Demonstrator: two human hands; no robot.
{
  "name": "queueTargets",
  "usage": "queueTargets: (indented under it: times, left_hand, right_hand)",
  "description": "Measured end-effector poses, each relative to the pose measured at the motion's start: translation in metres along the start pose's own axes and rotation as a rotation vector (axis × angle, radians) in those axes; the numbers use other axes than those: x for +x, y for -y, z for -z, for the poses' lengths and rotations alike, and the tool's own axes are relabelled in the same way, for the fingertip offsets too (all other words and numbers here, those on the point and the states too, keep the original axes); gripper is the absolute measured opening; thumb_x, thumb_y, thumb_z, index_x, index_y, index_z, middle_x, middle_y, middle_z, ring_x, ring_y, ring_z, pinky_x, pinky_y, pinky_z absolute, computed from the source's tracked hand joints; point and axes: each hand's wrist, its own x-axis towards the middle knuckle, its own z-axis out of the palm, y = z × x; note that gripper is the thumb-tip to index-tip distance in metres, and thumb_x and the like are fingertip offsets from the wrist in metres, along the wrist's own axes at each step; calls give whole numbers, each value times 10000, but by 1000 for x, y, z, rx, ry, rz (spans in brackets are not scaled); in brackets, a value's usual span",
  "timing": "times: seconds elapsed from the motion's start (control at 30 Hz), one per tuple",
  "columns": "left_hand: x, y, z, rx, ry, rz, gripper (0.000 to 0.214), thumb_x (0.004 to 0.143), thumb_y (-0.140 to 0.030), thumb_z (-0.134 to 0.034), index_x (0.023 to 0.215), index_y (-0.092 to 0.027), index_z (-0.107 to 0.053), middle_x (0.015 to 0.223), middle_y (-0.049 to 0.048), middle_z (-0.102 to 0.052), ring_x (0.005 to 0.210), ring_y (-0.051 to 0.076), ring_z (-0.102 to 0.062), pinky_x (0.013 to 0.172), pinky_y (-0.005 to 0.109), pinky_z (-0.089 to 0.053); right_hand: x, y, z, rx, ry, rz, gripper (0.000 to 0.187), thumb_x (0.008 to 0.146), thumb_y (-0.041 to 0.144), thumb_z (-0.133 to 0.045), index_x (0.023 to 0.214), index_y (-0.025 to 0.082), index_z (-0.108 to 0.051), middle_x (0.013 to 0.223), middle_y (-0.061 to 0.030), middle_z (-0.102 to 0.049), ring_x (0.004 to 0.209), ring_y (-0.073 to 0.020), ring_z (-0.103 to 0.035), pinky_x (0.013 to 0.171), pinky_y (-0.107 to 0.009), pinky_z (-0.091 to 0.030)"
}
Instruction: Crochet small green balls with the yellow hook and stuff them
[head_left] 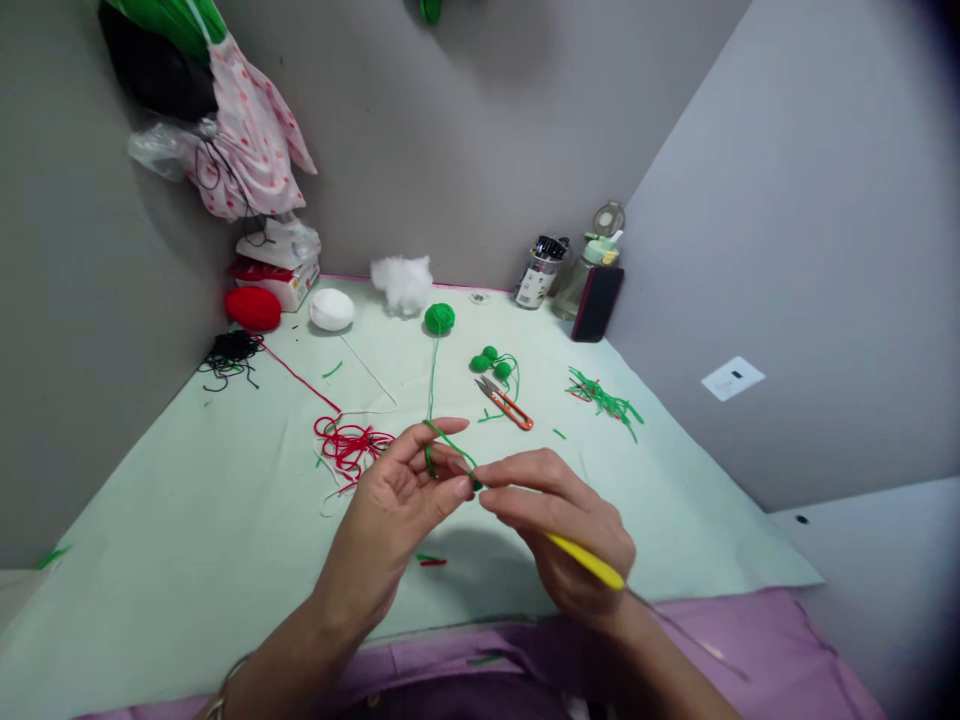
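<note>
My left hand [409, 490] pinches a small piece of green crochet work [475, 484] between thumb and fingers. Green yarn [433, 380] passes over its raised index finger and runs back to a green yarn ball [439, 318]. In my right hand [562, 520] is a crochet hook with a yellow handle [589, 560], its tip meeting the green piece; fingers and yarn partly hide the tip. Beyond my hands lie orange-handled thread snips [506, 402] and several small green crocheted balls [491, 362] with yarn tails.
Tangled red yarn [349, 450] lies left of my hands. Behind are a red yarn ball [253, 308], a white yarn ball [331, 310], black yarn [231, 355] and white stuffing [403, 284]. Green scraps [604, 398], a phone [598, 304] and a bottle [574, 285] are at right.
</note>
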Motion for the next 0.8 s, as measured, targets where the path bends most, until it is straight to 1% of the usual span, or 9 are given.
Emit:
queueTargets:
  times: [0.1,0.17,0.23,0.3,0.37,0.47,0.53,0.63,0.8]
  left_hand:
    - [-2,3,-3,-5,-22,-19,474,801,-210,-882,1238,-285,-714,858,-37,-690,843,96,-622,803,186,-501]
    - [-4,5,-6,-60,-46,13,528,804,-220,-880,1291,-282,-685,855,-38,-680,824,95,-616,793,189,-502]
    - [-4,6,-8,-167,-44,110,562,790,-249,-887,1311,-243,-679,852,-28,-670,795,96,-609,782,198,-510]
    - [-3,6,-7,-276,-26,216,566,777,-257,-884,1304,-185,-691,854,-8,-668,780,102,-610,791,219,-529]
    - [-1,5,-5,-324,-28,251,528,786,-220,-859,1285,-141,-706,863,7,-666,772,105,-614,797,236,-544]
    - [0,3,-4,-288,-51,193,473,807,-168,-817,1269,-140,-722,858,-5,-647,751,97,-612,783,230,-542]
    - [-1,2,-6,-239,-37,149,465,809,-181,-818,1265,-163,-724,856,-8,-657,763,103,-622,790,231,-534]
    - [-3,4,-10,-154,-21,88,434,817,-210,-826,1239,-193,-726,890,3,-698,796,113,-632,817,238,-519]
    - [-3,8,-14,-112,-46,42,430,830,-215,-846,1242,-245,-728,861,-20,-702,812,106,-626,838,230,-504]
  right_hand:
    - [-2,-1,-4,-108,-30,-40,334,1001,85,-604,1246,263,-743,1077,-86,-751,947,-197,-729,765,-329,-635]
    - [-7,-4,-9,-317,-67,46,366,980,78,-629,1270,269,-745,1069,-90,-736,975,-211,-726,794,-338,-637]
    - [-12,-7,-14,-423,-79,123,406,961,81,-656,1313,270,-730,1065,-90,-731,996,-224,-722,820,-349,-636]
    - [-14,-8,-16,-318,-90,68,424,964,70,-645,1327,275,-718,1058,-80,-733,980,-214,-718,803,-341,-630]
    - [-12,-7,-15,-93,-154,-91,369,984,67,-613,1260,275,-743,1012,-62,-738,927,-193,-708,771,-330,-612]
    - [-4,-5,-13,279,-260,-310,227,1023,155,-599,1105,269,-777,895,-29,-722,788,-166,-680,710,-324,-579]
    - [2,-4,-14,426,-265,-376,179,1028,222,-616,1044,271,-787,895,-26,-722,783,-167,-682,706,-326,-577]
    - [8,-2,-17,381,-213,-369,155,1009,235,-654,1010,264,-807,958,-50,-768,926,-201,-715,796,-354,-601]
    - [2,2,-20,221,-207,-286,235,1016,156,-613,1119,273,-788,993,-60,-770,892,-194,-728,713,-331,-627]
